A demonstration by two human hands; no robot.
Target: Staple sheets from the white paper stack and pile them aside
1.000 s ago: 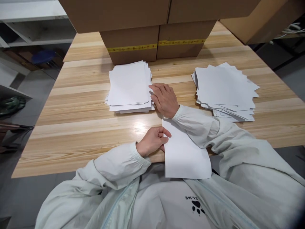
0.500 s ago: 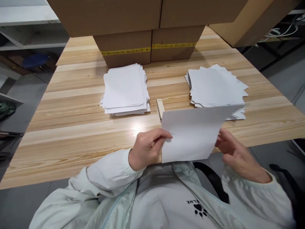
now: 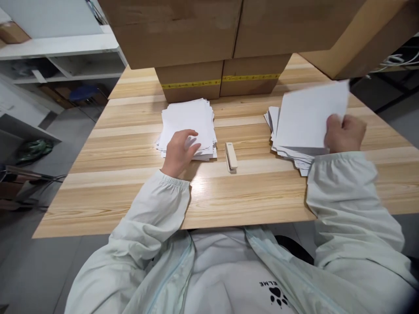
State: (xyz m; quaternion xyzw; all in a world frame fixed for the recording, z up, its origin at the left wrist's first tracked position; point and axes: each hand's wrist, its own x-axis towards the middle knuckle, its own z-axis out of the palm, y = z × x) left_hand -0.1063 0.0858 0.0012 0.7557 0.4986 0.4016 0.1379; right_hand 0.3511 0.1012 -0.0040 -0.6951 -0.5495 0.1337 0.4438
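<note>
In the head view my right hand [image 3: 345,131] pinches a white sheet of paper [image 3: 310,113] by its right side, above the fanned pile of paper [image 3: 288,153] at the right of the table. My left hand [image 3: 181,150] is over the near part of the neater paper stack [image 3: 190,115] on the left, thumb and fingers apart, holding nothing. Whether its fingertips touch the top sheet I cannot tell. Between the two piles lies a cream stapler [image 3: 231,157], touched by neither hand.
Cardboard boxes [image 3: 193,80] with yellow tape stand behind the piles, with larger boxes [image 3: 183,35] above them. Another carton [image 3: 356,43] is at the back right. The wooden table's [image 3: 131,205] near edge runs just before my body. A blue stool [image 3: 84,92] stands off to the left.
My right hand has carried the paper from in front of me up and right over the right pile. My left hand has let go of it and moved to the left stack. The view has shifted.
</note>
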